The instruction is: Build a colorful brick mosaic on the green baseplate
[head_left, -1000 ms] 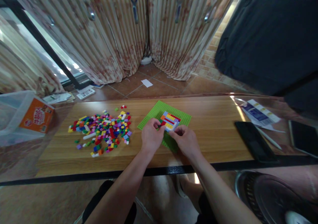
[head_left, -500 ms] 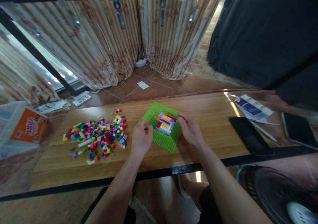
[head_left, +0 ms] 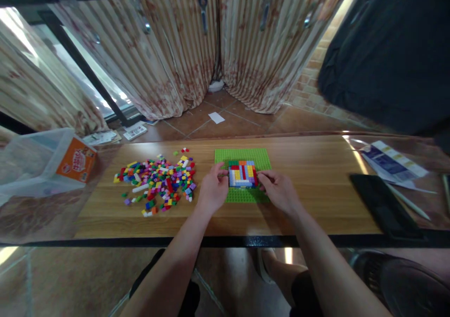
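Observation:
A green studded baseplate lies square on the wooden table. At its middle sits a low rectangular build of toy bricks in red, yellow, white, light blue, green and orange. My left hand is at the left side of this build, its thumb and fingers bent in against the edge. On the opposite side, my right hand has its fingertips pressed together at the build's right edge. Whether a loose brick is between the fingers of either hand is too small to see.
A pile of loose toy bricks spreads over the table's left part. A clear plastic bin with an orange label stands beyond the left end. To the right lie a black tablet, papers and a white pen.
The baseplate has turned from a diagonal position to lie square with the table edge, the brick build turning with it. Both hands moved with it to the build's sides. The camera view has shifted left.

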A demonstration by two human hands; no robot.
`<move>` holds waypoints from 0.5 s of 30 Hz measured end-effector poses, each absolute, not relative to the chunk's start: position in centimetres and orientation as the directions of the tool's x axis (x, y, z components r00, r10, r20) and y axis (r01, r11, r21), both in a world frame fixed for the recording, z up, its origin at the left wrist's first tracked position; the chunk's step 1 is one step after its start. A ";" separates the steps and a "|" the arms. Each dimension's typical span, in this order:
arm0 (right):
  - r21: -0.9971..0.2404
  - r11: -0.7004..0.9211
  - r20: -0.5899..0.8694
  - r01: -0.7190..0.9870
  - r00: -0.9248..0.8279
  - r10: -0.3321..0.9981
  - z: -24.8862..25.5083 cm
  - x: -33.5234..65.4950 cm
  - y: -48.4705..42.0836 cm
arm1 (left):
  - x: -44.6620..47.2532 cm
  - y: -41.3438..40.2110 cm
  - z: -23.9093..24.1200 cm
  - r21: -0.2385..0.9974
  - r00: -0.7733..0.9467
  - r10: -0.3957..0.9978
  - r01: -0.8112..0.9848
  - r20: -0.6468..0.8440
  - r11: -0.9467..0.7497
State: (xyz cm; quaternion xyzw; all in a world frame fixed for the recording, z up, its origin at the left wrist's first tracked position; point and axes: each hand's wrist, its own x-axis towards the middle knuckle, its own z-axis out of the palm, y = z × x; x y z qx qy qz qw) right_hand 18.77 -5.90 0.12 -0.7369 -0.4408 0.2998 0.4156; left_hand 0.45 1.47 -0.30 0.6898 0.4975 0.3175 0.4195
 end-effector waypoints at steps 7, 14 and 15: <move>-0.825 -0.197 0.044 0.529 0.408 0.912 0.0 17.8 -5.6 | -0.2 -0.6 0.4 0.855 0.315 0.948 0.482 0.034 -0.191; -0.743 -0.236 0.092 0.626 0.446 0.890 -0.3 17.0 -5.4 | -0.1 -1.7 0.8 0.811 0.343 0.936 0.522 0.084 -0.264; -0.733 -0.240 0.096 0.636 0.447 0.889 -0.4 17.1 -5.4 | -0.1 -1.7 0.8 0.810 0.339 0.937 0.524 0.087 -0.264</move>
